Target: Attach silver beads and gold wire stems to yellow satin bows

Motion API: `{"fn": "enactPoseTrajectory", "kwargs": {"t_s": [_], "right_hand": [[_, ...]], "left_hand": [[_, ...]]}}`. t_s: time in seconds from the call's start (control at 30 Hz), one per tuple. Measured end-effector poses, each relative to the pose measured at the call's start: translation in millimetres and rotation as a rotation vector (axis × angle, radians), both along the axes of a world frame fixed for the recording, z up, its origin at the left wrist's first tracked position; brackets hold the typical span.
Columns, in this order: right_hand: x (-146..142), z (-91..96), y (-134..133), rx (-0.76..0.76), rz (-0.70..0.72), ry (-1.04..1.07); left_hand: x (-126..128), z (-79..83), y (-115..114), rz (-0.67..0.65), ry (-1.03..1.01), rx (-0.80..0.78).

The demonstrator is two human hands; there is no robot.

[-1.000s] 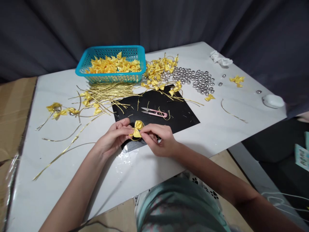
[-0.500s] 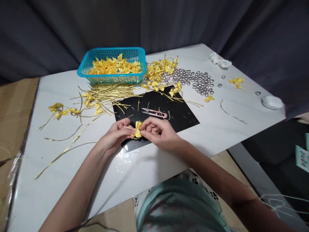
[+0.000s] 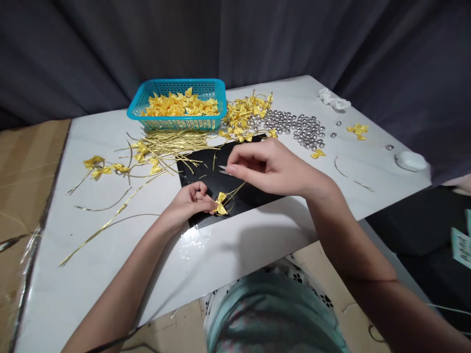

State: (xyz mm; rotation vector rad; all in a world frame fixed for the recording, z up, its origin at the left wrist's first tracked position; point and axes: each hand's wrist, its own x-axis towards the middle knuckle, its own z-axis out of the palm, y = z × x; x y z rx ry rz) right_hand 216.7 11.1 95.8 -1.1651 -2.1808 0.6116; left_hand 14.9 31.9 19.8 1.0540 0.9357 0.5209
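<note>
Card (image 3: 462, 247) is bearing illegible lettering. Left hand (image 3: 191, 200) is pinching ribbon bow (image 3: 221, 204); half-curled right hand (image 3: 270, 166) is covering thread snips (image 3: 222, 171), grip unclear.

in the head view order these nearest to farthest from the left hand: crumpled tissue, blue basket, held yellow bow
1. Yellow bow: pinched in the left hand.
2. Blue basket: ahead, toward the back.
3. Crumpled tissue: far over on the right.
</note>
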Motion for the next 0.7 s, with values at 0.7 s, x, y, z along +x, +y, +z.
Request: {"fn": "enactPoseTrajectory", "kwargs": {"t_s": [0.7], "right_hand": [[-36,-31.3,14,-0.282,0.141,-0.272]], "left_hand": [[-2,-4.9,2,0.060,-0.013,0.084]]}}
